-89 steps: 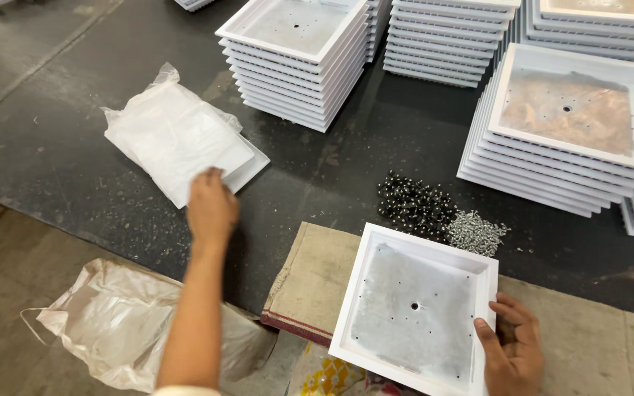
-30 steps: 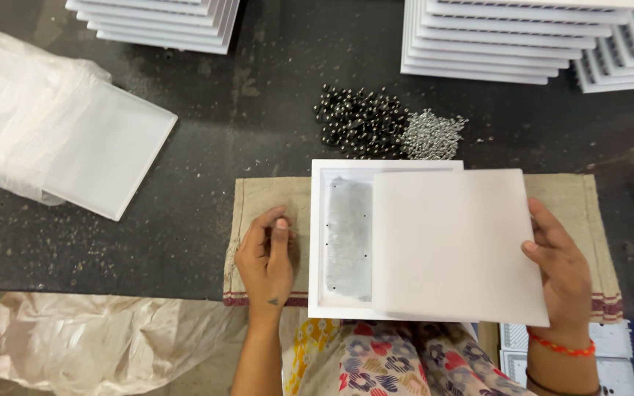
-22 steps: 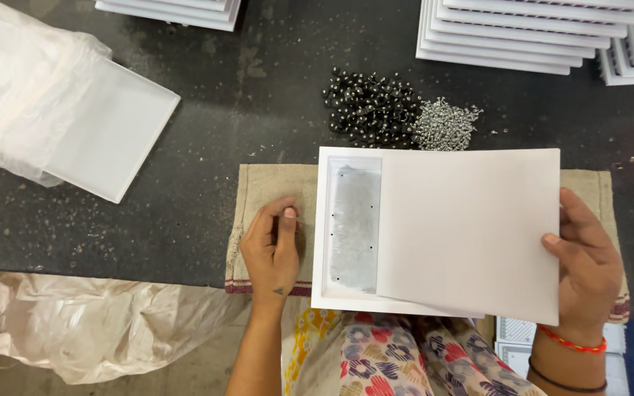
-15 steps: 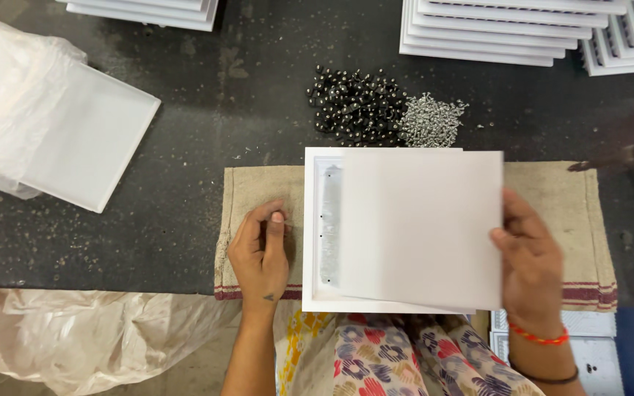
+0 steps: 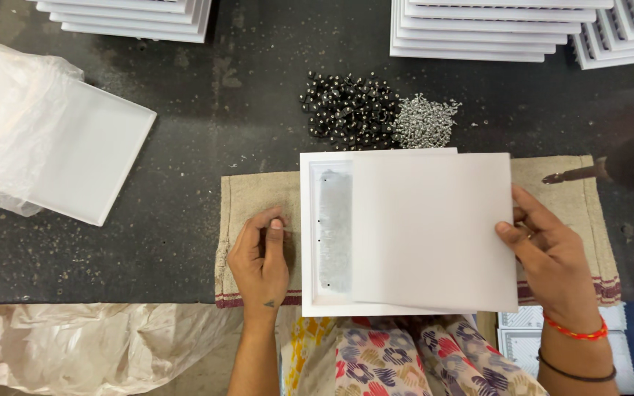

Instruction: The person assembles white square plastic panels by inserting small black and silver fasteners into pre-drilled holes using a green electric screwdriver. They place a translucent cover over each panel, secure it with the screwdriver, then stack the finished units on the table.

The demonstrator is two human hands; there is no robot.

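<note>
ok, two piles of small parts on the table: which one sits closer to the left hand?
The black pile. It lies left of the silver pile, the two touching, both beyond the white tray whose left edge the left hand holds.

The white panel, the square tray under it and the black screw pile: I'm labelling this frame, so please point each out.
white panel (image 5: 434,231), head view, middle of its flat face.
square tray (image 5: 332,231), head view, uncovered grey inside.
black screw pile (image 5: 350,111), head view, centre of the heap.
</note>
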